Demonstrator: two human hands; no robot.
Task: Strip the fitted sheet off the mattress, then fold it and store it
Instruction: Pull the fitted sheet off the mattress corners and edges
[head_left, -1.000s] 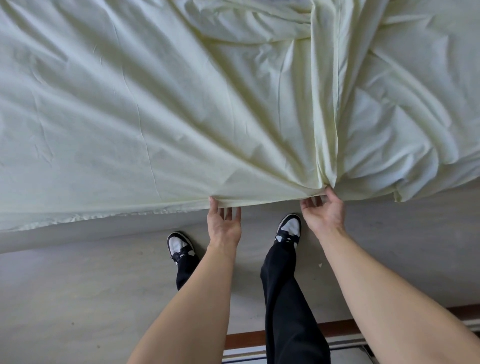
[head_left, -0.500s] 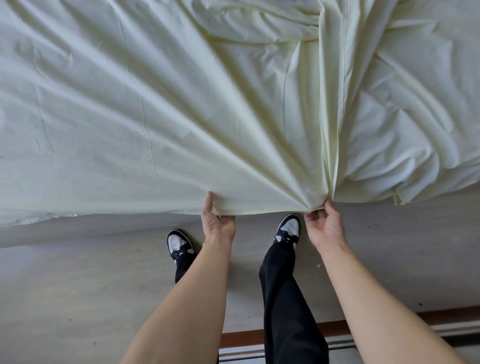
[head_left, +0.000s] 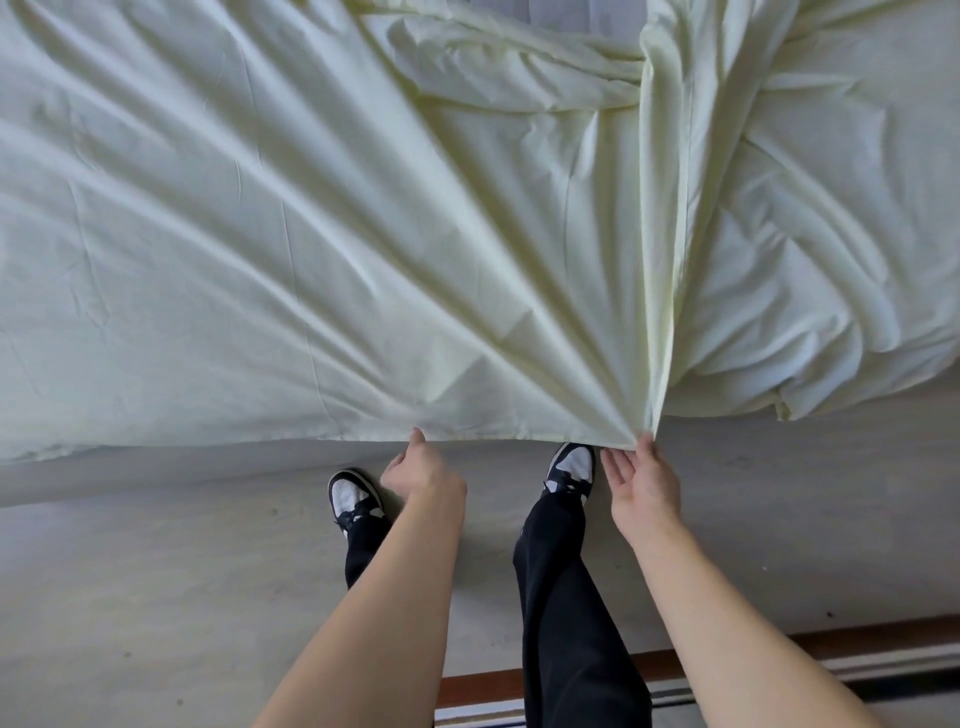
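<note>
1. The pale yellow-green fitted sheet (head_left: 363, 249) fills the upper part of the view, with its near edge lifted above the grey floor (head_left: 130, 597).
2. Long creases fan out across the cloth from one gathered point at the near edge, right of centre; the cloth to the right of that point lies bunched in loose folds.
3. The right hand (head_left: 644, 488) touches that gathered point with its thumb tip, while its fingers are straight and spread below the cloth.
4. The left hand (head_left: 421, 470) is at the hem further left, thumb tip against the edge; whether it pinches the cloth cannot be told.
5. Black-and-white sneakers (head_left: 569, 467) and black trousers (head_left: 566, 597) show below.
</note>
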